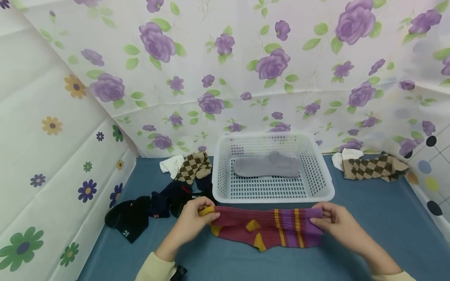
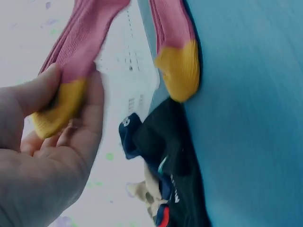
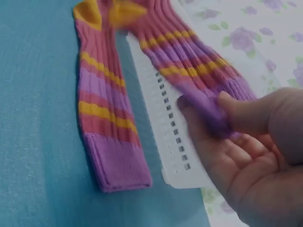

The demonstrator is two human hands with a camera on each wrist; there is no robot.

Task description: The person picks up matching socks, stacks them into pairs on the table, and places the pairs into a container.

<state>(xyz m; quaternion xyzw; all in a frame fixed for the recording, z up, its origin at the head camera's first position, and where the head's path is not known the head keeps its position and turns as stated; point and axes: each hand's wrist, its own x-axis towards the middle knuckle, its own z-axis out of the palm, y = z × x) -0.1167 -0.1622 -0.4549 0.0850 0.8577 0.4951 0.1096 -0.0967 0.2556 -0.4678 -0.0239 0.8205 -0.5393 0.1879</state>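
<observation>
A maroon sock (image 1: 242, 214) with yellow toe and heel and purple-and-yellow stripes is stretched sideways between both hands. My left hand (image 1: 193, 219) pinches its yellow toe end between thumb and fingers. At the opposite end, the purple cuff is pinched by my right hand (image 1: 337, 223). A matching sock (image 3: 111, 113) lies flat on the blue surface, just below the held one and partly covered by it in the head view. The right wrist view shows a gap between the two socks.
Behind the socks stands a white plastic basket (image 1: 274, 200) with a grey sock (image 1: 265, 166) inside. Several dark socks (image 1: 135, 212) lie left, near a brown checkered sock (image 1: 192, 166) and a white one (image 1: 172, 166). Another checkered sock (image 1: 372, 168) lies right, beside white fabric (image 1: 351, 154).
</observation>
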